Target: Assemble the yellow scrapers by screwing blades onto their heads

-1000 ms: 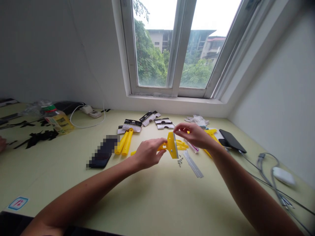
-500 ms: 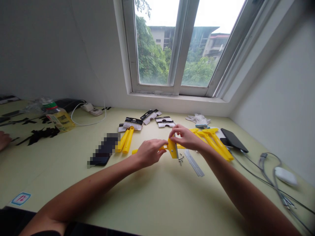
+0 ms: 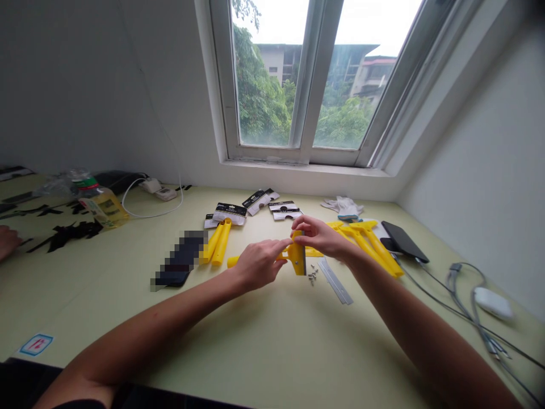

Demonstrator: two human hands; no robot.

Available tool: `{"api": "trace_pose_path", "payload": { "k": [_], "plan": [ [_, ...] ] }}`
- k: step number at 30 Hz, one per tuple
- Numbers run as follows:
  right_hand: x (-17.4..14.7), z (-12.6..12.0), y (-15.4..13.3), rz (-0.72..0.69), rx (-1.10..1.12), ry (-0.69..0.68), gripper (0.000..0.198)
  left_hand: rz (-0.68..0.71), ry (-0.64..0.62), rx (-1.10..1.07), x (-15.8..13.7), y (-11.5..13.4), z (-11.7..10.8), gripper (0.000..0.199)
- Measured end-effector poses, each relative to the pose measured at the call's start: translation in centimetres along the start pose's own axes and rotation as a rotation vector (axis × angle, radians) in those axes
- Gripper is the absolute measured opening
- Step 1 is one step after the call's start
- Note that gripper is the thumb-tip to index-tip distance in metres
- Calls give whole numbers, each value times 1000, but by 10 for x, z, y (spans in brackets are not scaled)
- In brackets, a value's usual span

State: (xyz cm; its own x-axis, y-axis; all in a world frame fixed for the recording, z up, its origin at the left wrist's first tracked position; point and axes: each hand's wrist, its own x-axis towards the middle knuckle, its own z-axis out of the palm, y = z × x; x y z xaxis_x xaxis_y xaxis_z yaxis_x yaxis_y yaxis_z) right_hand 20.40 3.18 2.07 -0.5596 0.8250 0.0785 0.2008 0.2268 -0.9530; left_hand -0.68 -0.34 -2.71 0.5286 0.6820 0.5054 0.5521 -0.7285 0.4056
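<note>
My left hand (image 3: 260, 264) is wrapped round the handle of a yellow scraper (image 3: 298, 262), holding it a little above the table. The scraper's wide head faces right, with a grey metal blade along its edge and a screw showing in its face. At the upper end of that head, my right hand (image 3: 318, 234) has its fingers closed on the plastic and blade. A thin tip sticks up behind these fingers, too small to identify. Just right of the scraper lie several small screws (image 3: 313, 275) and some loose flat metal blades (image 3: 335, 280).
More yellow scrapers (image 3: 374, 250) lie at right, near a white glove (image 3: 343, 207) and a black phone (image 3: 404, 241). Yellow handles (image 3: 221, 244) and a dark, pixelated device (image 3: 181, 261) are at left. Packaging cards (image 3: 230, 213), cables (image 3: 464, 307) and a bottle (image 3: 102, 204) surround them. Another person's hand (image 3: 8, 241) shows far left.
The scraper's head has turned slightly and shifted a little to the left. Both my hands keep their hold, with the right fingers adjusted slightly at the head's upper end.
</note>
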Motion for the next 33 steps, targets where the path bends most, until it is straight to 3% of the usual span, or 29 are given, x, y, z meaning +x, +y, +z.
{"api": "trace_pose_path", "payload": {
  "k": [5, 13, 16, 18, 21, 23, 27, 33],
  "plan": [
    [0, -5, 1, 7, 8, 8, 34, 3, 34, -76, 1, 0, -1, 58],
    [1, -11, 0, -2, -96, 33, 31, -8, -32, -67, 1, -1, -2, 52],
    [1, -22, 2, 38, -261, 55, 30, -45, -48, -14, 1, -2, -3, 53],
    [-1, -31, 4, 141, -478, 23, 28, -96, -20, -58, 3, -3, -4, 53],
    [-6, -38, 8, 325, -780, -195, 21, -244, 59, -259, 8, -3, -7, 52],
    [-8, -35, 13, 378, -914, -301, 19, -364, 85, -434, 11, -3, -9, 51],
    [-7, -21, 21, 389, -1063, -307, 20, -493, 98, -875, 17, -1, -13, 50],
    [-5, -15, 25, 338, -1111, -310, 21, -553, 69, -1379, 16, -2, -13, 22]
  ]
}}
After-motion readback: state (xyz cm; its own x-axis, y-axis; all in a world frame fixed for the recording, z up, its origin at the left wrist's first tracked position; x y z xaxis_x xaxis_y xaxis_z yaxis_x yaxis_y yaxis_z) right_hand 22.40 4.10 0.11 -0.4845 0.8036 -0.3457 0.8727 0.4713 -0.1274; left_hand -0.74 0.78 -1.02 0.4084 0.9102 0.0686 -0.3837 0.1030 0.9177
